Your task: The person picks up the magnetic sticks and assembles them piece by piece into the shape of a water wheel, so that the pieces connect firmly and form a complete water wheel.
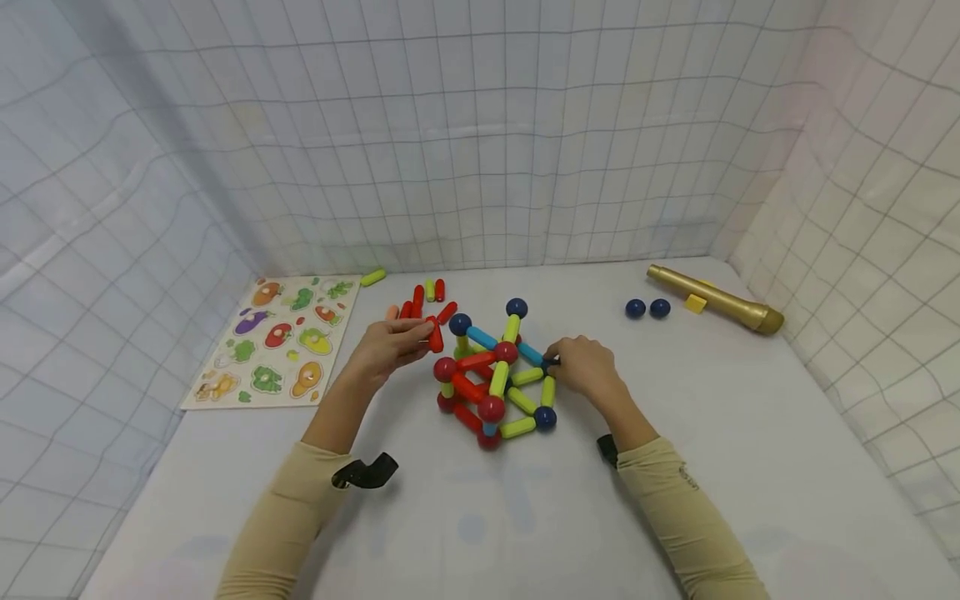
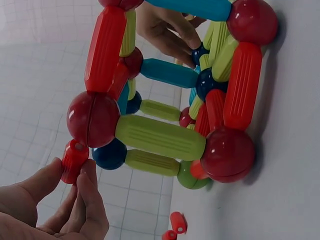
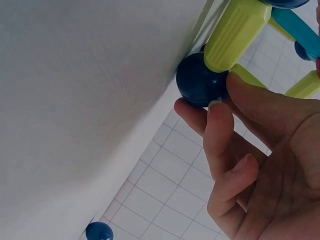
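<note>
Two hands work at a frame of magnetic rods and balls (image 1: 495,383) standing near the middle of the white bench (image 1: 750,467). The left hand (image 1: 390,346) pinches a short red rod (image 1: 436,335) between thumb and fingertips, just left of the frame's upper left corner; in the left wrist view that rod (image 2: 74,161) sits just beside a red ball (image 2: 93,119), though I cannot tell whether they touch. The right hand (image 1: 585,367) rests curled against the frame's right side, thumb and finger on a dark blue ball (image 3: 200,80) at a joint where green rods meet, which looks to me like bracing so the frame does not shift or tip. Spare red and green rods (image 1: 423,300) lie scattered just beyond the left hand, within easy reach. A wooden vegetable puzzle board (image 1: 277,337) lies at the far left, near the bench edge. Two loose blue balls (image 1: 647,308) and a gold tube (image 1: 712,298) sit well apart at the far right. Gridded cloth walls (image 1: 480,142) close three sides; open bench lies nearer the person and to the right of the frame.
</note>
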`<action>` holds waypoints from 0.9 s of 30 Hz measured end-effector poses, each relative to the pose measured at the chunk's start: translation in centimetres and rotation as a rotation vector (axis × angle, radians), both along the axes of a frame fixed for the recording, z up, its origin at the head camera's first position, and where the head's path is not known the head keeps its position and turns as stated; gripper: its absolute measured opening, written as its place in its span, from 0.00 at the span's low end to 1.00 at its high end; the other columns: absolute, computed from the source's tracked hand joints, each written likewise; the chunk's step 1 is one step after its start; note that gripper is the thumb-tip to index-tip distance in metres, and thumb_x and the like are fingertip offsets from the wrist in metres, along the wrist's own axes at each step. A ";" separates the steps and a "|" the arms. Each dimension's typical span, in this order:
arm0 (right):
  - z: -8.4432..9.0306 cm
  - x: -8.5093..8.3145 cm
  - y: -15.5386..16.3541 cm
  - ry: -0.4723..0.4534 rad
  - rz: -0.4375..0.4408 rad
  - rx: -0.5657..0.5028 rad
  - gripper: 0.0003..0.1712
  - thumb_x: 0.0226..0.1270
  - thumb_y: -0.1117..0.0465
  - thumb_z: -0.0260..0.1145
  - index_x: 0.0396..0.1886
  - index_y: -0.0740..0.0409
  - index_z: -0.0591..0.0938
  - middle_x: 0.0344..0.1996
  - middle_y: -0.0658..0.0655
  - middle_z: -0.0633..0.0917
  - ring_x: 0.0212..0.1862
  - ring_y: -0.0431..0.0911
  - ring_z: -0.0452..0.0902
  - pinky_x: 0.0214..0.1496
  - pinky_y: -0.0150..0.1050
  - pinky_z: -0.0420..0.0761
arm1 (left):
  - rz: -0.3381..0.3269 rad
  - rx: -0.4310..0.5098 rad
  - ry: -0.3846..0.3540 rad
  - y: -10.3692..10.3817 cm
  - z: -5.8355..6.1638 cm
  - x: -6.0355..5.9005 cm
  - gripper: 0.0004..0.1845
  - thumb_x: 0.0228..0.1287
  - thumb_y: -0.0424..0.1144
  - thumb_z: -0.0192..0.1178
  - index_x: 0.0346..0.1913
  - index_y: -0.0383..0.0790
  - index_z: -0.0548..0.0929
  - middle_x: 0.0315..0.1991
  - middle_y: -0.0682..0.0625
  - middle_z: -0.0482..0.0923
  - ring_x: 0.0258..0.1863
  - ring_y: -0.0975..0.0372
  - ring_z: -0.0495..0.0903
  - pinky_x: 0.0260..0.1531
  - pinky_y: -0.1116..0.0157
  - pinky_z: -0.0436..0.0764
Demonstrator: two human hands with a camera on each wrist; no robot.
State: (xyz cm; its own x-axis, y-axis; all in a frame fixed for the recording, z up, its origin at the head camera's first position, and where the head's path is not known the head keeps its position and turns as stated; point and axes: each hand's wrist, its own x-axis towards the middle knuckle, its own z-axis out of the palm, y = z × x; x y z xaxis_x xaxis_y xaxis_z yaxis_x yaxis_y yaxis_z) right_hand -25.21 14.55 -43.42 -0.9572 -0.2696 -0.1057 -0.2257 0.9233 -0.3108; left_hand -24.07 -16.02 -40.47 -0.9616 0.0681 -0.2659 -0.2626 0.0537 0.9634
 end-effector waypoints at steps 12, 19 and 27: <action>-0.3 0.1 0.0 0.022 0.003 0.006 0.16 0.65 0.57 0.67 0.52 0.53 0.85 0.45 0.59 0.88 0.39 0.51 0.83 0.34 0.43 0.81 | -0.072 -0.030 -0.036 0.8 -0.4 0.3 0.25 0.65 0.44 0.63 0.58 0.30 0.79 0.29 0.59 0.85 0.31 0.68 0.84 0.40 0.72 0.83; -0.4 0.1 -0.1 0.014 0.012 -0.005 0.15 0.65 0.58 0.67 0.52 0.51 0.85 0.45 0.57 0.88 0.35 0.47 0.80 0.30 0.37 0.76 | -0.160 -0.098 -0.112 1.3 -0.8 0.7 0.22 0.67 0.45 0.61 0.56 0.32 0.80 0.31 0.58 0.84 0.31 0.65 0.82 0.43 0.70 0.83; 0.4 1.0 0.0 0.023 0.024 0.028 0.17 0.65 0.53 0.67 0.52 0.52 0.84 0.45 0.58 0.87 0.34 0.47 0.79 0.30 0.38 0.76 | -0.169 -0.075 -0.164 1.4 -1.8 0.7 0.24 0.68 0.47 0.60 0.57 0.33 0.80 0.30 0.57 0.84 0.29 0.65 0.79 0.38 0.72 0.82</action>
